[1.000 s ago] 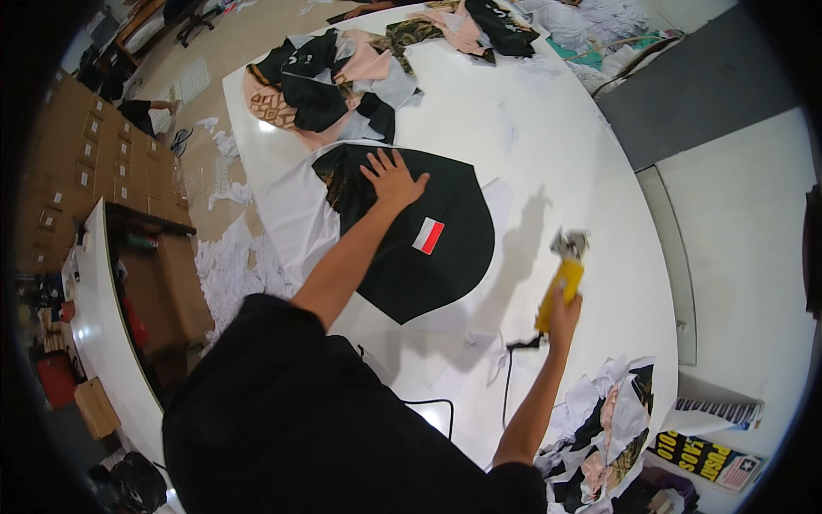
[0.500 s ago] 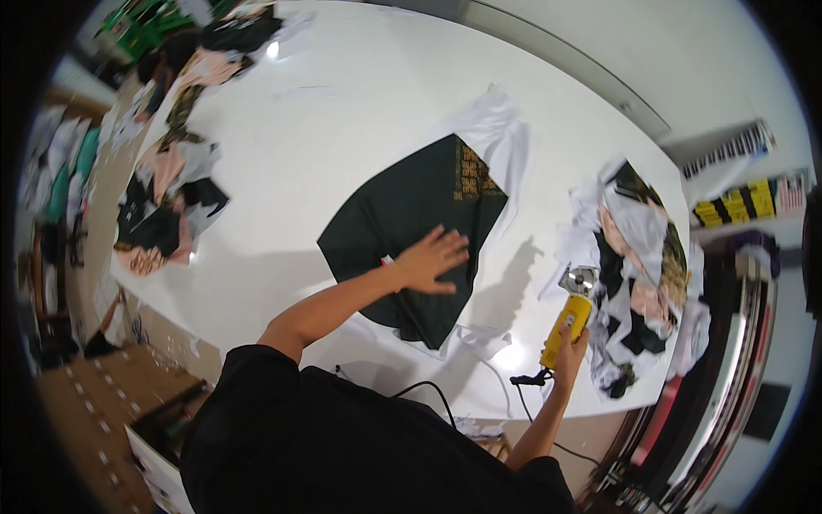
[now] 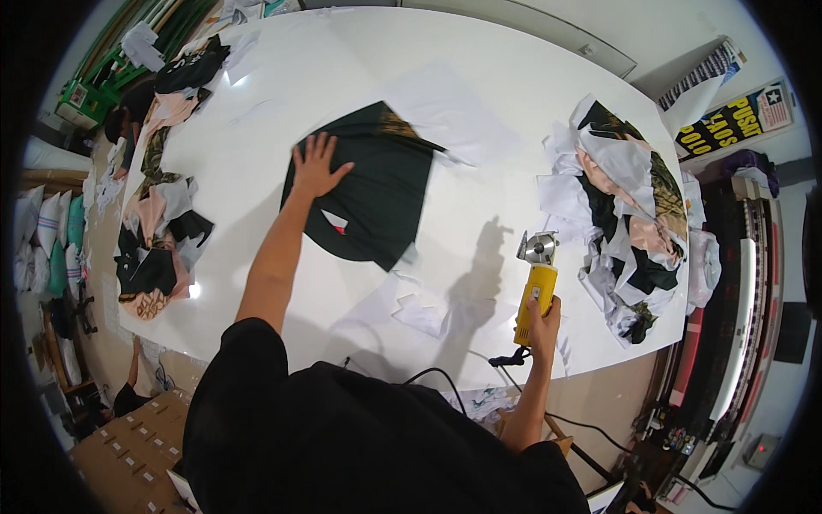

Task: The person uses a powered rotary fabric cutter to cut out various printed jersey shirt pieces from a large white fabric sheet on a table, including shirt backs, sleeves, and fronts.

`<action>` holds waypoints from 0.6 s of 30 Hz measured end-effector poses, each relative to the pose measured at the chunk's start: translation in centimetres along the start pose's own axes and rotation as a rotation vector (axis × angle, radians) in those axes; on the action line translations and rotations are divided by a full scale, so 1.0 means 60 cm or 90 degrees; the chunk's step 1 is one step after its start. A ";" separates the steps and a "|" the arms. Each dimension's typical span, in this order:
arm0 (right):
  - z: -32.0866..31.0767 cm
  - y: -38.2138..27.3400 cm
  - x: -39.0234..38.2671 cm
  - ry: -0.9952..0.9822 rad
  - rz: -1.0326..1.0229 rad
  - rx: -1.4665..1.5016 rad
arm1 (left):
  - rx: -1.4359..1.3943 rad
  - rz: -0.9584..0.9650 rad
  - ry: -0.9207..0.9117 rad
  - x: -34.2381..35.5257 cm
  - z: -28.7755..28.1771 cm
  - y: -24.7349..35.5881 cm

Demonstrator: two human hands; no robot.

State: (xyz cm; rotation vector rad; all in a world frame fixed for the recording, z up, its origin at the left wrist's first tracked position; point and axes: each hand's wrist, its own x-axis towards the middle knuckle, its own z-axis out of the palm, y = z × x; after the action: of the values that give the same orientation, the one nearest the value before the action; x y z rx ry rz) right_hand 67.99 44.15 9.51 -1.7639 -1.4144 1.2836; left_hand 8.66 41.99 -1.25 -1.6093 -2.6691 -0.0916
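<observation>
My left hand [image 3: 319,167] lies flat with spread fingers on the left part of a dark green fabric piece [image 3: 377,184]. Gold pattern marks the cloth's far corner, which looks partly folded, and a small white-and-red patch [image 3: 336,223] shows on its near left part. Thin white sheets [image 3: 441,107] stick out beyond its far side. In my right hand [image 3: 544,321] is a yellow electric rotary cutter [image 3: 534,295], its round metal blade facing away from me. The cutter is over the table to the right of the fabric, apart from it; whether it touches the tabletop I cannot tell.
Mixed fabric scraps [image 3: 634,231] are heaped on the white table's [image 3: 282,86] right side. More scraps [image 3: 158,248] lie along its left edge. Black cord [image 3: 586,426] trails near my right arm. Brown cartons [image 3: 137,454] stand at lower left, where another person's arm [image 3: 134,364] shows.
My left hand has gone from the fabric's right part to its left part. The cloth has turned and moved left, its patterned corner now less visible. The cutter stays in my right hand.
</observation>
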 end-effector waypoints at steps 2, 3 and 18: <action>0.031 -0.016 -0.026 -0.014 0.013 0.002 | 0.016 -0.068 0.024 -0.037 -0.019 -0.047; 0.051 -0.037 -0.049 -0.029 0.037 0.014 | -0.012 -0.043 0.038 -0.065 -0.020 -0.054; 0.358 -0.010 -0.359 -0.022 -0.115 -0.291 | -0.066 0.157 -0.307 -0.417 -0.091 -0.124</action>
State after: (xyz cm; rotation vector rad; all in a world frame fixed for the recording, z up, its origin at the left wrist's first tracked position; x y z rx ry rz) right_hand 48.38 20.89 8.68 -1.8418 -1.9554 0.9502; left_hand 13.72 16.09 2.63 -2.2280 -2.7912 0.1910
